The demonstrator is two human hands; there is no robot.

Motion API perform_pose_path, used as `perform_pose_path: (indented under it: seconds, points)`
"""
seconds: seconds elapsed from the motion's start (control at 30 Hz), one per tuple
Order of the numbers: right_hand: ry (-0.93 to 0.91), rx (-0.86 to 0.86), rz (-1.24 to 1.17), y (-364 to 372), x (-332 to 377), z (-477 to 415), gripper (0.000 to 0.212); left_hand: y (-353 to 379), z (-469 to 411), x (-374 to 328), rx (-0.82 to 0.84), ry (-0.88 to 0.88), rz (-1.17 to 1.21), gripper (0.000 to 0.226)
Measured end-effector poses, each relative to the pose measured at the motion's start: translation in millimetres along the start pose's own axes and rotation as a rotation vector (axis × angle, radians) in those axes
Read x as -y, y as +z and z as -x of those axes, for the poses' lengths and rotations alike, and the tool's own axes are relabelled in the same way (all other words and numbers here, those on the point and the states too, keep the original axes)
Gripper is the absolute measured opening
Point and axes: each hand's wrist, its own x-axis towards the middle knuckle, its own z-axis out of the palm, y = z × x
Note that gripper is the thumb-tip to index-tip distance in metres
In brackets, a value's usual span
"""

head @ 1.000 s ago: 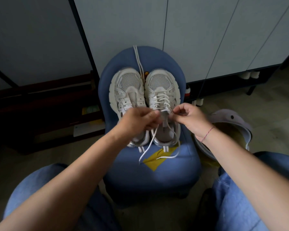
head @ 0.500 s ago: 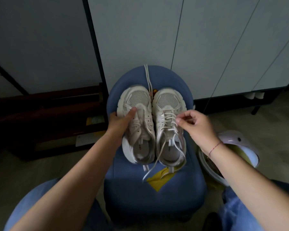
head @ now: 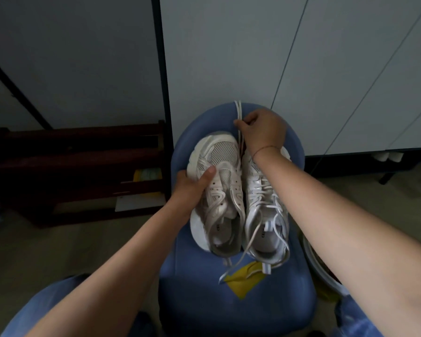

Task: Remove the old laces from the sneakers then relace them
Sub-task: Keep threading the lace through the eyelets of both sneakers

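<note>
Denim knees [head: 58, 307] frame the bottom of the view, and both forearms reach out over them to a blue chair [head: 241, 312]. On its seat the two sneakers lie side by side, toes toward the backrest. The left hand [head: 192, 188] grips the left sneaker [head: 224, 198] by its outer edge, thumb laid over the top and the rest wrapped round the side, mostly hidden. That sneaker's eyelets look bare. The right sneaker [head: 265, 215] just beside it is laced, its loose ends [head: 231, 266] trailing off the heel onto the seat front. Farther on, the right hand [head: 263, 132] is at the backrest. Its fingers [head: 241, 124] are closed in a pinch on a lace [head: 238, 109] that hangs doubled over the chair's top and runs down between the two toes. Behind stand pale cabinet doors [head: 253, 45] and a dark rack [head: 83, 154]. This lace is probably meant for the bare sneaker. Pulled fast, it could catch between the toes and drag a sneaker askew. The right forearm, crossing low over the laced sneaker, could also nudge it toward the seat's edge.
</note>
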Motion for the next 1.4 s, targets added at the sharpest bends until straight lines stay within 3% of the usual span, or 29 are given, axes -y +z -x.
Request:
perform_pose_path:
  seconds: [0.07, 0.2, 0.27, 0.37, 0.47, 0.53, 0.6, 0.63, 0.7, 0.77, 0.83, 0.93, 1.0, 1.13, 1.23, 1.3, 1.4]
  points:
    - [0.003, -0.031, 0.015, 6, 0, 1, 0.017, -1, -1, 0, 0.005, -0.003, 0.009, 0.052]
    - [-0.029, 0.006, 0.039, 9, 1, 3, 0.016, -1, -2, -1, -0.009, -0.032, -0.002, 0.071]
    - [-0.010, 0.041, -0.061, 4, 2, 3, 0.013, -1, -2, 0, -0.006, -0.034, 0.002, 0.070]
    - [0.109, 0.069, -0.367, -17, 4, 2, 0.015, -2, 0, 0, 0.004, -0.031, 0.024, 0.067]
    - [0.383, 0.247, -0.954, -50, 15, 13, 0.018, 0, 5, -2, -0.050, -0.001, -0.030, 0.069]
    - [0.547, 0.364, -1.158, -73, 21, 30, 0.019, 2, 13, -4, -0.164, 0.130, -0.172, 0.079]
    - [0.695, 0.435, -1.288, -92, 20, 49, 0.022, 7, 30, -14, -0.238, 0.395, -0.230, 0.069]
    - [0.771, 0.468, -1.357, -99, 18, 59, 0.022, 10, 42, -23, -0.198, 0.529, -0.226, 0.062]
    - [0.846, 0.531, -1.425, -110, 14, 78, 0.020, 18, 61, -35, 0.061, 0.687, -0.212, 0.060]
    - [0.845, 0.584, -1.432, -119, 11, 94, 0.014, 25, 78, -37, 0.410, 0.621, -0.141, 0.068]
    - [0.825, 0.638, -1.466, -125, 10, 106, 0.014, 31, 88, -27, 0.624, 0.504, -0.098, 0.056]
    - [0.767, 0.661, -1.488, -134, 5, 115, 0.014, 35, 97, -20, 0.740, 0.436, -0.137, 0.019]
    - [0.755, 0.585, -1.479, -137, -2, 119, 0.016, 36, 101, -20, 0.802, 0.361, -0.103, 0.020]
    - [0.664, 0.560, -1.272, -137, -28, 131, 0.021, 27, 101, -28, 0.769, 0.163, 0.026, 0.027]
    - [0.470, 0.730, -0.713, -135, -42, 148, 0.027, 16, 87, -32, 0.625, 0.135, 0.109, 0.033]
    - [0.296, 0.823, -0.504, -134, -41, 157, 0.030, 11, 82, -35, 0.551, 0.143, 0.094, 0.034]
    - [0.109, 0.814, -0.493, -134, -32, 164, 0.026, 9, 89, -38, 0.519, 0.288, -0.004, 0.029]
